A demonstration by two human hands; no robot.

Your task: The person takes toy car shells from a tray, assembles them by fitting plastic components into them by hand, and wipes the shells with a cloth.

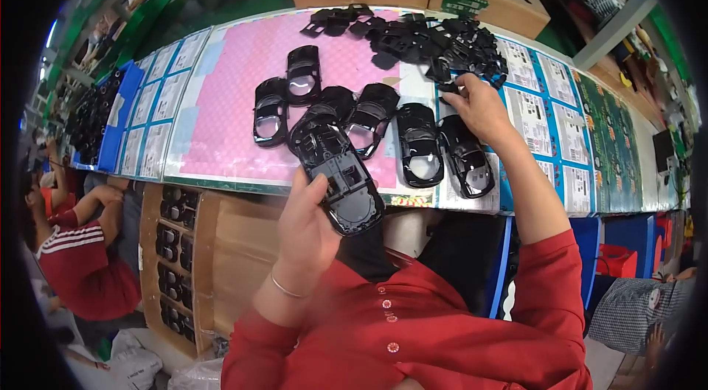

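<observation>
My left hand (304,226) grips a black toy car body (341,176), turned over so that its hollow inside and a grey-black inner plate show. The thumb presses on that inner side. At the near edge of a heap of black plastic parts (472,43), my right hand (481,111) has thumb and forefinger closed around a small black plastic part (447,89), mostly covered by the fingers. Several glossy black toy car bodies lie on the table, among them one (420,145) and another (466,158) below my right hand, and one (302,74) farther back.
Pink sheeting (228,73) covers part of the table, with taped printed sheets (520,62) at the right. A blue crate (127,106) of black parts stands left. Below is a wooden tray (151,242) holding black pieces. Other people sit at both sides; one wears a red shirt (88,272).
</observation>
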